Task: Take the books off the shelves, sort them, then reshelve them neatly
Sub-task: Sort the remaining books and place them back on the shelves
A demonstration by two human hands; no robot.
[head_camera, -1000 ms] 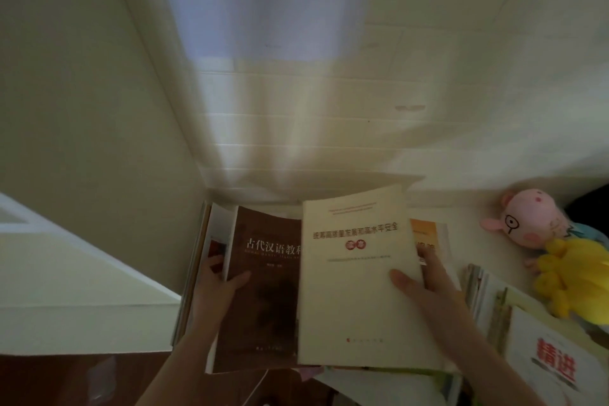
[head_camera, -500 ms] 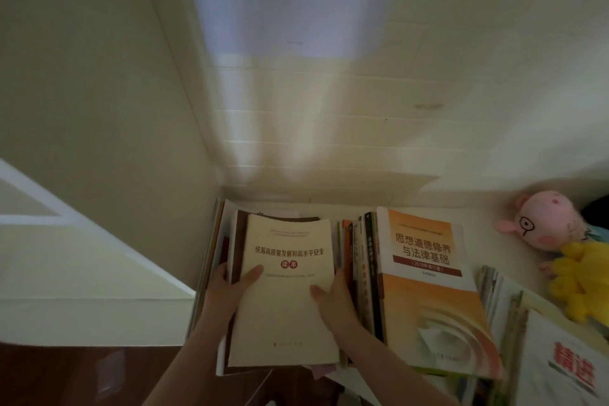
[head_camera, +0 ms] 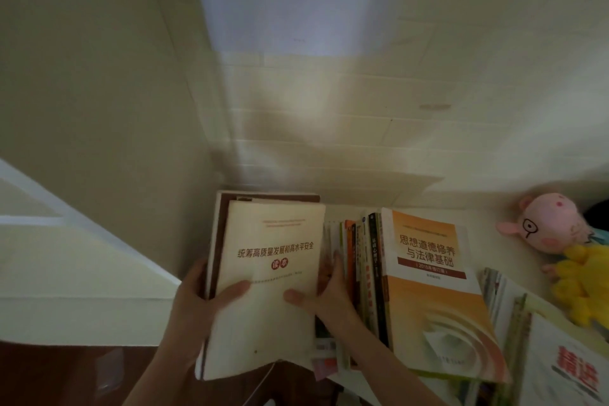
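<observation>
Sliding the cream book (head_camera: 273, 273) leftward (a second ago it hid the orange textbook (head_camera: 435, 290)), we square it on the brown book (head_camera: 224, 204) by the wall (head_camera: 99, 109), left hand (head_camera: 197, 300) and right hand (head_camera: 326, 293) each pinching a side edge; the sorted pile grows.

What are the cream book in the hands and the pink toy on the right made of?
The cream book looks like a paperback: matte paper cover, no shine, bottom edge curving. The pink toy seems plush fabric, soft and fuzzy-edged, probably stuffed.
</observation>
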